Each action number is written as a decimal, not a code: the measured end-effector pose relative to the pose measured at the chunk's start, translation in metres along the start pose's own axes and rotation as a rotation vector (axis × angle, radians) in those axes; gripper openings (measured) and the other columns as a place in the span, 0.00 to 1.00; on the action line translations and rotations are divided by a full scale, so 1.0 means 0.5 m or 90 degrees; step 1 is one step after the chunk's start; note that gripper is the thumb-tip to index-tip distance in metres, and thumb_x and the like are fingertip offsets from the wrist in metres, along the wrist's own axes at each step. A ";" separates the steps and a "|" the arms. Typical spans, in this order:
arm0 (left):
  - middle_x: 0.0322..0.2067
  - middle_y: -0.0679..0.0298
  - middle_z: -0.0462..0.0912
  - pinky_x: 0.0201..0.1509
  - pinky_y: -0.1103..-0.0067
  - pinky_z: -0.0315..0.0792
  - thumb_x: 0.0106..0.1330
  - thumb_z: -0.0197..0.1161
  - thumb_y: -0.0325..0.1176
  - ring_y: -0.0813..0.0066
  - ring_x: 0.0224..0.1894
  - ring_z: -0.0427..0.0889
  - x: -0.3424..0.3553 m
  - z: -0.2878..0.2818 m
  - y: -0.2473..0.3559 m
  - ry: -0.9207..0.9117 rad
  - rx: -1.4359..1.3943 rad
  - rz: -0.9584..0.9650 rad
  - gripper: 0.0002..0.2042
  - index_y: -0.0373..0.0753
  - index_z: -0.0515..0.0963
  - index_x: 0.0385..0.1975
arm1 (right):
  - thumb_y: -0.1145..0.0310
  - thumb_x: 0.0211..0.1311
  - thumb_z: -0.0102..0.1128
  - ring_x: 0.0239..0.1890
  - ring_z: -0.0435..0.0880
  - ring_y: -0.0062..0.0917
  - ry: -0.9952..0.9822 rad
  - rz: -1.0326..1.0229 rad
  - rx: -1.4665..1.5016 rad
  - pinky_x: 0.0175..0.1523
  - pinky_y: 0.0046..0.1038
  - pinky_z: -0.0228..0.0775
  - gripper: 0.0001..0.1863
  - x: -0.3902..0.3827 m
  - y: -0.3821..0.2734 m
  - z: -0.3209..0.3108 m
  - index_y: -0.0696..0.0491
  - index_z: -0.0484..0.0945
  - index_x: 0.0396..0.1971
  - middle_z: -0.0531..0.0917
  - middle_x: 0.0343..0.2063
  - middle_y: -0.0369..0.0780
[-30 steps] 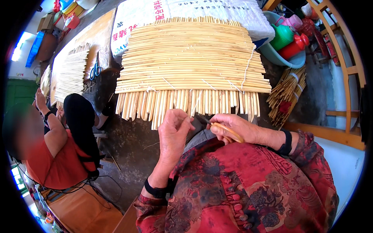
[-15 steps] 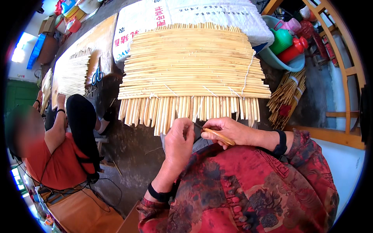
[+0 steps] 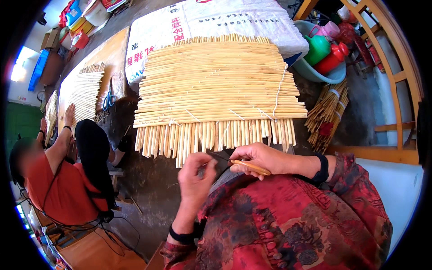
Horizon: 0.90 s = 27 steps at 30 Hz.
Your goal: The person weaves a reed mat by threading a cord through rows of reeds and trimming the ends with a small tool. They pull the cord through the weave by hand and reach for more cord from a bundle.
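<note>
At the centre of the frame, the mat (image 3: pixel 211 85) runs its long sticks left to right, its upper part over the white sheet (image 3: pixel 243 22); along its lower edge, crosswise sticks (image 3: pixel 191 139) point down toward you with uneven ends, the longest left of the middle. Dark floor (image 3: pixel 153 184) shows at lower left, between you and the co-worker (image 3: pixel 67 189), and a narrower strip runs at right between the mat and the bundle (image 3: pixel 327 117). Your red shirt (image 3: pixel 288 216) bounds the room from below. Just under those ends, your right hand (image 3: pixel 261 157) comes in from the right, forearm nearly level, fingers wrapped round the wooden handle of the awl (image 3: pixel 249 168), whose dark shaft points left. Your left hand (image 3: pixel 196 175) rises from below, its fingers curled near that shaft; whether they pinch anything I cannot tell. The hands are near each other but apart.
</note>
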<state>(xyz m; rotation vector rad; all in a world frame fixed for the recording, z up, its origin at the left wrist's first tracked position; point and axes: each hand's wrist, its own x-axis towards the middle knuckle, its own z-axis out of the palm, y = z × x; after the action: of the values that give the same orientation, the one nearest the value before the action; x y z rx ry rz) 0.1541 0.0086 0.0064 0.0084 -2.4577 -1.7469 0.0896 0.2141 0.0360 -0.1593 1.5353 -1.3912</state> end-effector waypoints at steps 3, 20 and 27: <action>0.27 0.67 0.76 0.30 0.87 0.69 0.59 0.55 0.17 0.84 0.27 0.74 -0.023 -0.087 0.002 0.092 -0.142 -0.108 0.07 0.33 0.74 0.35 | 0.61 0.60 0.63 0.19 0.74 0.13 0.023 -0.126 -0.123 0.23 0.18 0.67 0.19 -0.022 -0.016 -0.022 0.58 0.75 0.46 0.77 0.21 0.32; 0.32 0.56 0.77 0.43 0.69 0.69 0.57 0.63 0.27 0.56 0.37 0.75 0.041 -0.194 -0.042 0.178 0.396 -0.054 0.06 0.35 0.76 0.33 | 0.69 0.54 0.59 0.37 0.79 0.43 0.366 -0.310 -0.752 0.41 0.38 0.70 0.17 0.062 -0.093 -0.238 0.57 0.72 0.44 0.79 0.34 0.48; 0.33 0.58 0.77 0.46 0.67 0.67 0.55 0.63 0.26 0.57 0.40 0.75 0.189 -0.124 -0.060 0.026 0.489 0.153 0.07 0.37 0.78 0.34 | 0.68 0.53 0.61 0.41 0.79 0.43 0.343 -0.321 -0.841 0.44 0.39 0.72 0.17 0.169 -0.090 -0.273 0.56 0.72 0.43 0.79 0.36 0.47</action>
<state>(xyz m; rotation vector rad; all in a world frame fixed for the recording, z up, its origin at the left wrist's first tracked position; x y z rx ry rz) 0.0649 -0.0666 0.0078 -0.1657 -2.7822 -0.6369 -0.0719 0.2339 -0.0007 -1.0915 2.8091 -0.5198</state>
